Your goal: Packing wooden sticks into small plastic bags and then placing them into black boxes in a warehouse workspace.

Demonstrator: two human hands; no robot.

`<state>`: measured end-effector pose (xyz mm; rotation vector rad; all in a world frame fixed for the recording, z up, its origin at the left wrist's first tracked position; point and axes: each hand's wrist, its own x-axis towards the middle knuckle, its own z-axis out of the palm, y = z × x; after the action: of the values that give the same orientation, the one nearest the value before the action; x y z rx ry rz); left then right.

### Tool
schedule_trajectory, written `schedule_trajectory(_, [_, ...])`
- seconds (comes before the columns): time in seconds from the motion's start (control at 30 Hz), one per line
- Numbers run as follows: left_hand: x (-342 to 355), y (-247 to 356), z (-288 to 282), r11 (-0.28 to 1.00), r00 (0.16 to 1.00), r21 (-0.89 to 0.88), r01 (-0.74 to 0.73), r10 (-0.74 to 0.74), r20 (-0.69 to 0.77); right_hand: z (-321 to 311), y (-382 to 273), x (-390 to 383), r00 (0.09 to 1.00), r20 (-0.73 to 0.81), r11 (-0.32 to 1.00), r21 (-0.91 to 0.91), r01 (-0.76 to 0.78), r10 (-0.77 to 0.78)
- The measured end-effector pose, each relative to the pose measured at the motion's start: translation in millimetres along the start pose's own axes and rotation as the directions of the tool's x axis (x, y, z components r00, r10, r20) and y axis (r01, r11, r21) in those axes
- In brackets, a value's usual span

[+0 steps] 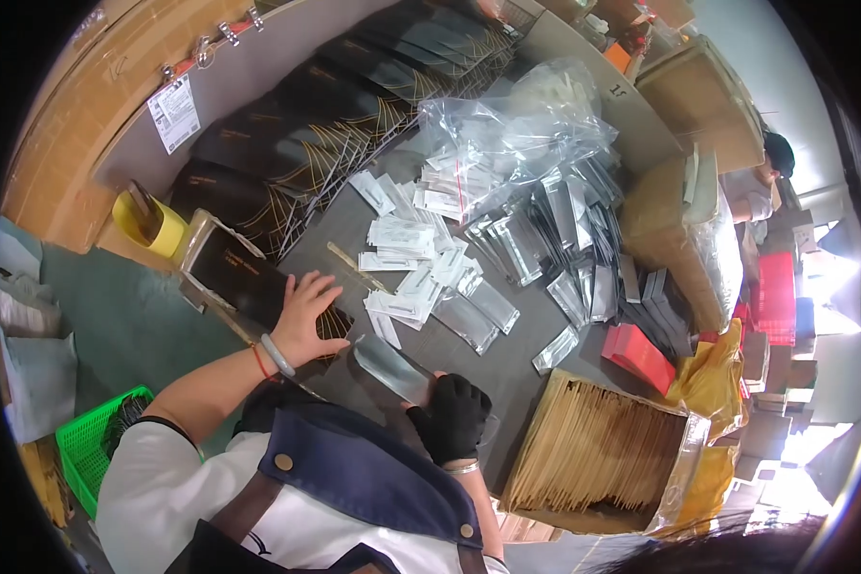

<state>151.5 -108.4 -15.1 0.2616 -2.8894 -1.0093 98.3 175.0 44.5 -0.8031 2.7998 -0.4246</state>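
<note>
My left hand (pixel 306 316), bare with a bangle and a red string at the wrist, lies with fingers spread over the near end of a black printed envelope (pixel 234 271) at the table's left edge. A black fingerless glove covers my right hand (pixel 452 414). Its fingers are closed on the near end of a flat silver packet (pixel 390 369) that slants toward my left hand. Beyond both hands lie loose white paper sachets (pixel 402 237) and more silver packets (pixel 467 318) in a heap.
Rows of black envelopes (pixel 287 129) line the back left. A clear plastic bag (pixel 526 124) lies behind the heap. On the right are red boxes (pixel 638 357) and a carton packed with brown card edges (pixel 593 450). A yellow container (pixel 153 230) hangs at the left edge.
</note>
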Motion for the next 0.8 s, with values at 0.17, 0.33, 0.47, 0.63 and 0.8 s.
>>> schedule_trajectory(0.17, [-0.7, -1.8, -0.8, 0.999, 1.000, -0.043, 0.009, -0.009, 0.019, 18.4, -13.6, 9.5, 0.993, -0.042, 0.990, 0.081, 0.113, -0.109])
schedule_trajectory(0.33, [13.5, 14.6, -8.7, 0.995, 0.993, 0.028, -0.093, 0.090, 0.074, 49.4, -45.4, 38.7, 0.994, 0.010, 0.978, 0.182, 0.104, -0.108])
schedule_trajectory(0.47, [54.3, 27.6, 15.1, 0.917, 0.917, 0.021, -0.398, 0.398, -0.036, 38.0, -11.4, 27.6, 0.967, -0.231, 0.970, 0.185, 0.155, -0.110])
schedule_trajectory(0.63, [81.2, 24.1, 29.0, 0.860, 0.885, 0.210, -0.466, 0.451, 0.114, 14.1, 99.6, -45.5, 0.792, -0.440, 0.893, 0.352, -0.281, 0.423])
schedule_trajectory(0.8, [110.8, 51.0, 39.5, 0.846, 0.862, 0.166, -0.506, 0.500, 0.079, 2.7, 184.3, -152.0, 0.414, -0.604, 0.693, 0.351, -0.629, 0.681])
